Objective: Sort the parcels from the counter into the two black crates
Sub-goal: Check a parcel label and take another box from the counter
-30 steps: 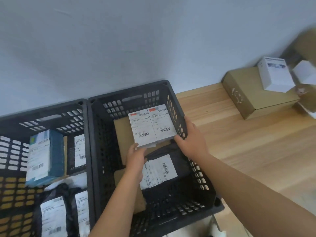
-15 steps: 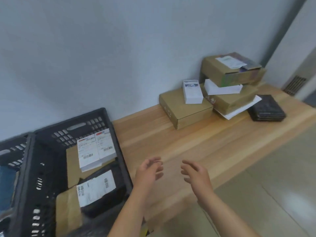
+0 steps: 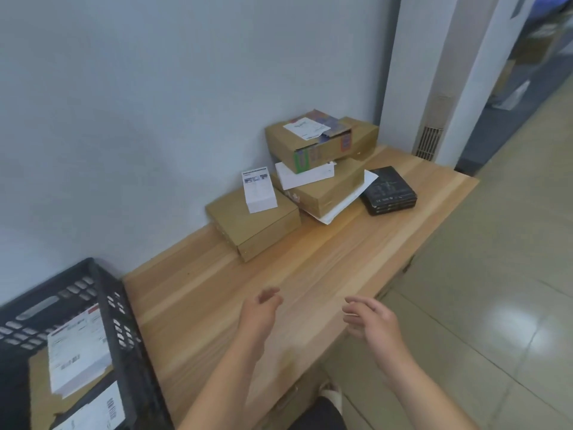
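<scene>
Parcels lie at the back of the wooden counter: a flat brown box with a small white box on top, a stack of two brown boxes with a white one between, and a black box to the right. One black crate shows at the lower left, holding a white labelled parcel and others. My left hand and my right hand hover above the counter's front part, fingers loosely curled, holding nothing.
A grey wall runs behind the counter. To the right, past the counter's end, lie a tiled floor and a doorway with a vent grille. My shoe shows below the counter's front edge.
Both hands let go of the white parcel, which stays in the crate, and moved right over the counter. The view swung right; the parcel pile is now nearer the middle.
</scene>
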